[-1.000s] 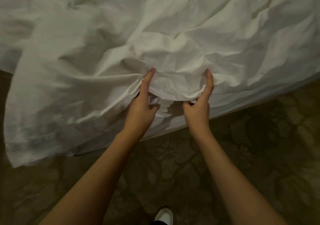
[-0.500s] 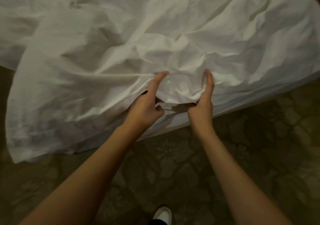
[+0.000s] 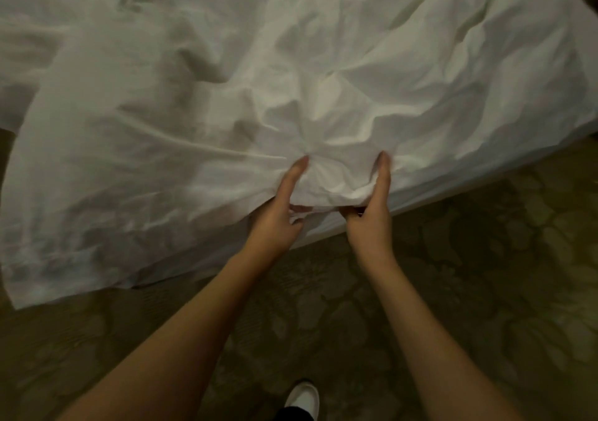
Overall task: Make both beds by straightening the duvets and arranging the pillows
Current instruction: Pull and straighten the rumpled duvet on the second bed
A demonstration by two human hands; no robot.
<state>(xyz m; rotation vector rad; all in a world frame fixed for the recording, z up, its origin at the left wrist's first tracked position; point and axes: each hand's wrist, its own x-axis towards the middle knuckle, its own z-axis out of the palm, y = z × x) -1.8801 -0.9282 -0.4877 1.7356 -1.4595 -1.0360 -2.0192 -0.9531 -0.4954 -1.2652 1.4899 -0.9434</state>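
Hands' fingers hidden under duvet [image 3: 291, 103] edge, white shoe [image 3: 302, 396] cropped

Dim, warm room light; duvet [image 3: 291, 80] brightest right of its centre, soft crease shadows, edges curved, slightly blurry.

Both hands, left [image 3: 278, 216] and right [image 3: 372, 216], pinch with thumbs up.

We see duvet [image 3: 323, 80]: white woven cloth, matt, heavily creased. Carpet [image 3: 469, 291]: dull olive pile, matt, raised floral pattern. Shoe [image 3: 302, 395] below us: white, smooth, faint sheen.
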